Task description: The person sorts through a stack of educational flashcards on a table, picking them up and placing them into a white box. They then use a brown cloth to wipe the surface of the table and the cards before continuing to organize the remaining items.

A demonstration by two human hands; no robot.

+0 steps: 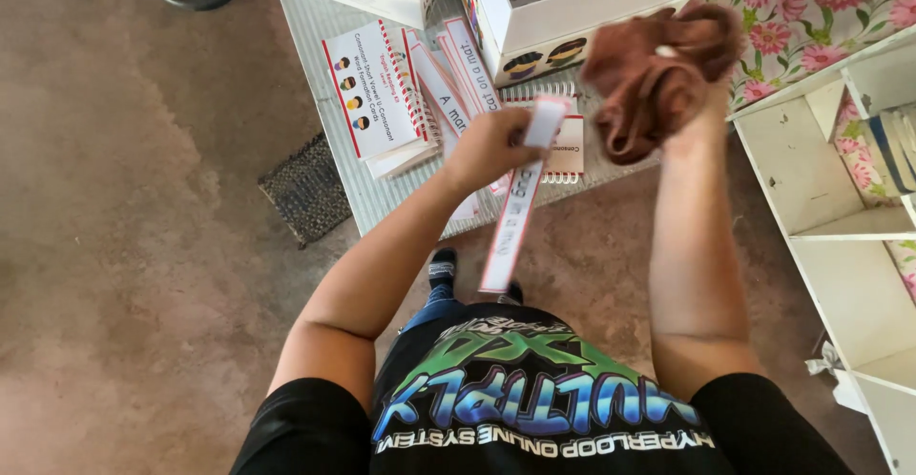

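— So what is in the hands?

— Left hand (489, 148): grip closed around 1 long white card strip with a red border (515, 210), held by its upper end so it hangs slanting down in front of the body, above the floor (143, 246).

— And the other?

— Right hand (692, 103) is raised, grip shut on a bunched brown cloth (654, 74) that hides most of the fingers. Cloth and strip sit close together but apart.

— What lies beyond them?

— A low table (324, 36) with a ribbed grey top. More red-edged strips (448, 79) are fanned out on it, beside spiral-bound white cards (367, 89). Behind those stands 1 open white box (572, 8).

— Anything to the sides?

— A white shelf unit (840, 246) on the person's right, floral fabric (811, 8) behind it. A dark mesh mat (305, 189) lies on the floor by the table's left corner.
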